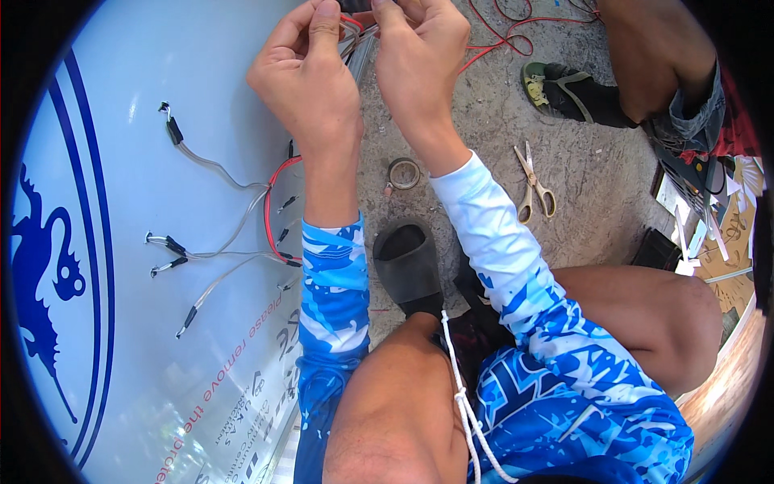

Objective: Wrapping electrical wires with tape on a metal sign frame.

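At the top edge, my left hand [310, 77] and my right hand [421, 68] are close together, fingers pinched. Between them runs a bundle of red and grey wires [352, 31], held at the fingertips. A dark piece [355, 5] shows above the bundle, cut off by the frame, so its kind is unclear. To the left, grey wires [211, 165] with black-wrapped ends stick out over a pale, film-covered panel [201, 77]. A red wire [268, 211] joins them along the panel's right side.
Scissors [530, 184] with cream handles and a tape roll [393, 175] lie on the concrete floor [492, 113]. A red cable [504, 38] loops at the back. Another person's sandalled foot [592, 97] is at right, near paper scraps [730, 234]. My shoe [407, 270] stands below the tape.
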The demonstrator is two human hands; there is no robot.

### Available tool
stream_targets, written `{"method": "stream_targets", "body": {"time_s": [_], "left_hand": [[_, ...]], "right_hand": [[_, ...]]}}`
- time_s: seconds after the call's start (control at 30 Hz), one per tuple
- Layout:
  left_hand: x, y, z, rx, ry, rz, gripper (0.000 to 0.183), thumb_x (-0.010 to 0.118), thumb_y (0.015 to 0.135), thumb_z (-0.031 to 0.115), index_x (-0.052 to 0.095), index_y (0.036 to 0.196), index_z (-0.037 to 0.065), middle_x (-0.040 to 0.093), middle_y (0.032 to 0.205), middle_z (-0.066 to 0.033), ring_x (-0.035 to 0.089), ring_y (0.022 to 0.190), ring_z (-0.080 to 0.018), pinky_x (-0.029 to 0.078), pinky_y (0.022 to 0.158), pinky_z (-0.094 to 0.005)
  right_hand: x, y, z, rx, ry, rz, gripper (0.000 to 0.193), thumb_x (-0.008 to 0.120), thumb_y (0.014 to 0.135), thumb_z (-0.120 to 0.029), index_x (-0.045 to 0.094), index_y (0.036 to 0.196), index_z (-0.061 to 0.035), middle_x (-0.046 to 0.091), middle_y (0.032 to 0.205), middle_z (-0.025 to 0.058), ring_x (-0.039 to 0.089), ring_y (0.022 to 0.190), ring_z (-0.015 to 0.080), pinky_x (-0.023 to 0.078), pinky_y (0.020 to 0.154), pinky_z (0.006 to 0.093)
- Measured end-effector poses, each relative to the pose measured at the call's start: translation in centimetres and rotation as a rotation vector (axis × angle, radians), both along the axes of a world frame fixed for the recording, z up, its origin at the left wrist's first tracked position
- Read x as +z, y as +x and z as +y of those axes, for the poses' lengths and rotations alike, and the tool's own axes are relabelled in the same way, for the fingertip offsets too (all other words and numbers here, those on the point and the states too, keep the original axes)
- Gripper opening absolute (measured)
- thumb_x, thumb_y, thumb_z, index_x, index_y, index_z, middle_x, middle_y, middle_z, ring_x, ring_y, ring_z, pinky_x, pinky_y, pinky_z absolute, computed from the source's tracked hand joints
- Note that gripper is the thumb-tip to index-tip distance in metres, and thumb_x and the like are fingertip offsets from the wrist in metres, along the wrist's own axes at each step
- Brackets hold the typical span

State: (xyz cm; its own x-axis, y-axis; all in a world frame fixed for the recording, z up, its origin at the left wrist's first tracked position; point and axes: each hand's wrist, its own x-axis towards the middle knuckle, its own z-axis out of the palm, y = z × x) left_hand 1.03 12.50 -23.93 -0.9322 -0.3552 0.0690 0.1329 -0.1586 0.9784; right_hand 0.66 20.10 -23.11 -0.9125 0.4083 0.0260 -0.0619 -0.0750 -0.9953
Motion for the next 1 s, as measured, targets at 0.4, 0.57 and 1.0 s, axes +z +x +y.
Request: {"method": "stream_targets", "body": {"time_s": [0.4,0.57,1.0], "left_hand": [[-0.2,-0.2,-3.2,-0.349,0.425,-0.125,0.018,0.062,0.104,0.017,0.072,0.108,0.003,0.074,0.095,-0.0044,0.066,0.084,-0.0124,0.05,0.081,-0.0269],[-0.3,-0.7,-3.2,-0.395,0.436,-0.125,0.021,0.062,0.104,0.019,0.072,0.111,0.002,0.074,0.097,-0.0042,0.066,0.086,-0.0127,0.05,0.082,-0.0276],[-1.3,-0.6,-3.7,-0.381,0.413,-0.124,0.016,0.07,0.099,0.017,0.073,0.107,0.003,0.072,0.092,-0.0039,0.065,0.081,-0.0124,0.05,0.077,-0.023]], "right_hand": [[-1.8,-2.0,2.8,0.465,-0.433,-0.153,0.015,0.064,0.099,-0.011,0.069,0.109,-0.001,0.071,0.095,0.003,0.067,0.085,0.0104,0.053,0.077,0.0254],[-3.1,-2.4,2.3,0.543,-0.52,-0.101,0.019,0.059,0.105,-0.018,0.07,0.109,-0.0034,0.07,0.097,-0.0004,0.065,0.082,0.0083,0.052,0.075,0.0264],[-2.8,-2.6,3.4,0.688,-0.603,-0.029,0.027,0.075,0.096,-0.012,0.07,0.117,0.0023,0.071,0.101,0.0047,0.065,0.086,0.0112,0.052,0.079,0.0257]]}}
